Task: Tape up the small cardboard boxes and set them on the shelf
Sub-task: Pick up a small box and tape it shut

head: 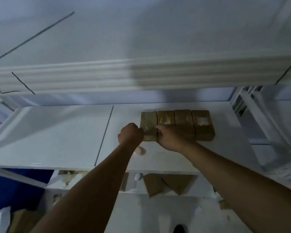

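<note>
On the white shelf (57, 135) I have my left hand (130, 134) and right hand (168, 139) curled around the sides of the end box (149, 122), leftmost in a tight row with three more boxes (183, 121)

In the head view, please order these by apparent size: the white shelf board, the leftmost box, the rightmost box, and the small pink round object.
1. white shelf board, by far the largest.
2. leftmost box and rightmost box: they look alike, so I do not rank them.
3. pink round object, the smallest.
</note>
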The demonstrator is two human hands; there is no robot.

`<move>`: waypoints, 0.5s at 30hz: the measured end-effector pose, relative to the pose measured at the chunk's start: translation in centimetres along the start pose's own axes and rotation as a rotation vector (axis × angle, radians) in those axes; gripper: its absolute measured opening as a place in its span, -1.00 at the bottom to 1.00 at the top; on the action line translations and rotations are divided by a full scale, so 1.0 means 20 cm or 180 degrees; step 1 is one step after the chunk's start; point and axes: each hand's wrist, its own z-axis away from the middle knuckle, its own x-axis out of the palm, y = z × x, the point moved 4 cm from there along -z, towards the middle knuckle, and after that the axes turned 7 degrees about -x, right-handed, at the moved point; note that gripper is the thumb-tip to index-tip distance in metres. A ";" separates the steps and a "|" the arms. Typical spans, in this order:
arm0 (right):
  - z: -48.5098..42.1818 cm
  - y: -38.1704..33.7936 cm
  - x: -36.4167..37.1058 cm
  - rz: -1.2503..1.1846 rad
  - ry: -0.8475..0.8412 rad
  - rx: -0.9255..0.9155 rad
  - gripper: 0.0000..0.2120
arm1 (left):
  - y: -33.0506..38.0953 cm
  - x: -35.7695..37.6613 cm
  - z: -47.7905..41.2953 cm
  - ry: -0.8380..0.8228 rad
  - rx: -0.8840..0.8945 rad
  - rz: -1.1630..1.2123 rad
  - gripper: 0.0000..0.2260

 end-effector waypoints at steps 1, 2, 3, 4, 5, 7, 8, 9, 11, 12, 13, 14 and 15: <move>-0.03 0.01 0.05 -0.0010 -0.0019 -0.0058 -0.69 | -0.01 0.03 -0.04 -0.0131 -0.0141 0.0046 -0.76; -0.05 0.01 0.08 0.0126 -0.0087 -0.0047 -0.54 | -0.02 0.06 -0.07 -0.0204 -0.0289 -0.0020 -0.71; -0.06 0.01 0.14 0.0199 -0.0147 -0.0034 -0.43 | -0.03 0.12 -0.10 -0.0407 -0.0350 -0.0132 -0.68; -0.03 -0.01 0.19 0.0198 -0.0254 0.0084 -0.38 | -0.03 0.17 -0.10 -0.0594 -0.0406 -0.0146 -0.64; -0.04 0.01 0.24 0.0162 -0.0247 0.0116 -0.38 | -0.03 0.21 -0.12 -0.0705 -0.0408 -0.0098 -0.62; -0.05 0.03 0.29 0.0092 -0.0237 0.0155 -0.38 | -0.05 0.27 -0.13 -0.0614 -0.0366 0.0146 -0.65; -0.05 0.03 0.29 0.0059 -0.0305 0.0131 -0.35 | -0.07 0.27 -0.14 -0.0504 -0.0329 0.0290 -0.67; -0.05 0.04 0.30 -0.0041 -0.0362 0.0149 -0.32 | -0.09 0.29 -0.14 -0.0437 -0.0313 0.0417 -0.68; -0.03 0.06 0.30 -0.0427 -0.0491 0.0306 -0.26 | -0.14 0.30 -0.12 -0.0368 -0.0294 0.0679 -0.69; -0.02 0.06 0.29 -0.0625 -0.0514 0.0420 -0.24 | -0.16 0.30 -0.12 -0.0357 -0.0287 0.0838 -0.71; -0.01 0.08 0.28 -0.0811 -0.0487 0.0523 -0.24 | -0.18 0.30 -0.12 -0.0348 -0.0287 0.1030 -0.74; -0.01 0.09 0.28 -0.0974 -0.0443 0.0598 -0.23 | -0.19 0.29 -0.13 -0.0339 -0.0294 0.1238 -0.76; 0.00 0.09 0.28 -0.1109 -0.0404 0.0628 -0.22 | -0.21 0.29 -0.14 -0.0340 -0.0306 0.1430 -0.76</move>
